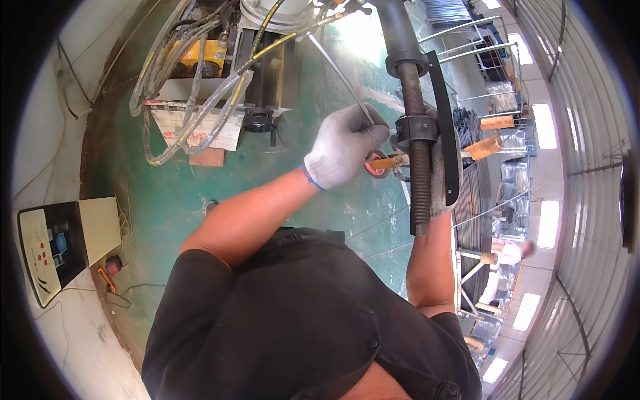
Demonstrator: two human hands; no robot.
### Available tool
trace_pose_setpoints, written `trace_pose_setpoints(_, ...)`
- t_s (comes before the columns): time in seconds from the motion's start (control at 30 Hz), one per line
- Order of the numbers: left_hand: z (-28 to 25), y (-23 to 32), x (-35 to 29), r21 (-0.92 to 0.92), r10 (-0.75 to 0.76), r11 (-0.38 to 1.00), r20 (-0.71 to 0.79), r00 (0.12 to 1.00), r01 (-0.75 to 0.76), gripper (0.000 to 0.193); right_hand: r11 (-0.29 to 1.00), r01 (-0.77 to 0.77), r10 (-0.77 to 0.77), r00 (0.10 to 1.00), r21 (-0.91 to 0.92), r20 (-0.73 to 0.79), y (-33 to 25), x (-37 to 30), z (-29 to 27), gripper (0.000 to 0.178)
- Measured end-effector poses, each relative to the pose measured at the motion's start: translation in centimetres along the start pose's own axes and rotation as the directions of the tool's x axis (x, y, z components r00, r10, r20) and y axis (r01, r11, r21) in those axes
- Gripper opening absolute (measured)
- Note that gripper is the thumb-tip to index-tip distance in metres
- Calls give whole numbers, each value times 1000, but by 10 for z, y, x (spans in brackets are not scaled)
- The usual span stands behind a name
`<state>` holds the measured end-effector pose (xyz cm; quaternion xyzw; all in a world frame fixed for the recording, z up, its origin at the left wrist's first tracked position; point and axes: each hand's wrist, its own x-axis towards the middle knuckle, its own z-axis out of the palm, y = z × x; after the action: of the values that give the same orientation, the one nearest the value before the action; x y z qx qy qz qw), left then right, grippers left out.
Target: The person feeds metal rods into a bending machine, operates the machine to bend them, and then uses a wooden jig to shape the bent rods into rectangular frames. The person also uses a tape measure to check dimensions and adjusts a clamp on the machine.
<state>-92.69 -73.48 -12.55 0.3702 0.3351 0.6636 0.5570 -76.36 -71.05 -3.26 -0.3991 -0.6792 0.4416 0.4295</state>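
Note:
My left hand (341, 148), in a white glove with a grey palm, is closed round a thin metal rod (339, 72) that slants up and left from my fingers. Just right of that hand is a black collar (418, 127) on a dark threaded shaft (419, 183). The shaft comes out of a thick black cylinder (400, 33). Alongside it runs a long flat black plate (445, 127) with a curved edge. My right hand (438, 190), also gloved, is mostly behind the shaft and plate. Its fingers are hidden, so its grip does not show.
Clear hoses (193, 127) and a yellow-striped cable loop at upper left, beside a yellow box (203, 57). A control console (50, 247) stands at far left. Racks with long dark strips (475, 233) line the right, with another person (508, 255) farther off. The floor (267, 193) is green.

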Motion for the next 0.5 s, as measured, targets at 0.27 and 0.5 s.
trace_pose_setpoints(0.27,-10,-21,-2,-66,0,998,-161,987,-10,5,998,21,-24,999,-51,-46,3,0,6,66)
trace_pose_setpoints(0.5,8,-27,-16,-109,87,988,-194,977,-110,8,995,-75,78,996,64,-33,7,3,-1,73)
